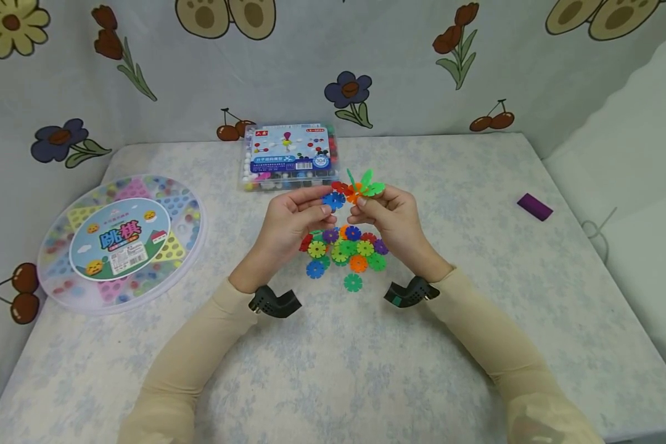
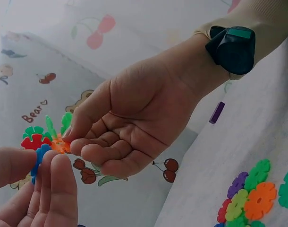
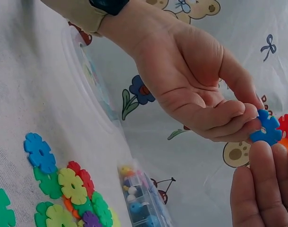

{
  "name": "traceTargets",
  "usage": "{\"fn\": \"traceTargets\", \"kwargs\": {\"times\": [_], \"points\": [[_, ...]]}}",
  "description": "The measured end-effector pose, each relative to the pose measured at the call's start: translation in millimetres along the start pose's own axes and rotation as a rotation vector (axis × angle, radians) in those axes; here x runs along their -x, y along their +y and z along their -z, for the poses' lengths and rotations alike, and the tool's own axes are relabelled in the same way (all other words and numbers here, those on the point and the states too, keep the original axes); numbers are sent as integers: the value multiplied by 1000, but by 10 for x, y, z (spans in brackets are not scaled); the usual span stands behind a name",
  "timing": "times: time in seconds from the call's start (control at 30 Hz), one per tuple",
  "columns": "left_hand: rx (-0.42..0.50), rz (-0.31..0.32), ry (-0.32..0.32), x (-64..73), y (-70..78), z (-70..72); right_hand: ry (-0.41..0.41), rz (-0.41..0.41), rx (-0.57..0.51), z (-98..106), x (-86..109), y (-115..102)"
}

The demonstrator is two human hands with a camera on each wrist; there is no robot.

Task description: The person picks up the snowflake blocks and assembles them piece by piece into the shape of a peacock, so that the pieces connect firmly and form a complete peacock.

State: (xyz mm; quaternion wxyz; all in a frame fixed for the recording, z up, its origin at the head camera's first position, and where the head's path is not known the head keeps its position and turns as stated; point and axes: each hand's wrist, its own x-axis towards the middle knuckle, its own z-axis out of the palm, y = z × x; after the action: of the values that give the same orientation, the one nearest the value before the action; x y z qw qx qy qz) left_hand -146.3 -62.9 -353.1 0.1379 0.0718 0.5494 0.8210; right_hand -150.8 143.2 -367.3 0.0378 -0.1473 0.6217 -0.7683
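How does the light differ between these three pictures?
Head view: bright, even light, with soft shadows beside the sleeves; left wrist view: dimmer, with pale haze washing out the topmost printed cherries; right wrist view: also dim, the left hand shaded across its palm.

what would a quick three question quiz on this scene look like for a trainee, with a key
1. Multiple choice: what colour is the snowflake disc that the left hand pinches? A) yellow B) blue C) purple
2. True or false: the purple block lies apart from the pile of loose snowflake discs.
3. Open: on which side of the person does the round Chinese checkers set lie?

Key: 1. B, blue. 2. True. 3. The left side.
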Motion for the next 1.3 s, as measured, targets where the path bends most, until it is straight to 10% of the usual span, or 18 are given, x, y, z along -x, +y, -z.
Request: {"fn": "traceTargets", "kwargs": {"times": [0.6, 0.83, 1.13, 1.3], "points": [[454, 223, -26, 12, -37, -3, -28, 62, 27, -92, 43, 25], [378, 142, -53, 39, -2, -30, -5, 160, 55, -122, 42, 44], [96, 129, 141, 36, 12, -39, 39, 237, 66, -83, 24, 41], [21, 69, 50, 44, 13, -63, 9, 168, 33, -65, 33, -12]]}}
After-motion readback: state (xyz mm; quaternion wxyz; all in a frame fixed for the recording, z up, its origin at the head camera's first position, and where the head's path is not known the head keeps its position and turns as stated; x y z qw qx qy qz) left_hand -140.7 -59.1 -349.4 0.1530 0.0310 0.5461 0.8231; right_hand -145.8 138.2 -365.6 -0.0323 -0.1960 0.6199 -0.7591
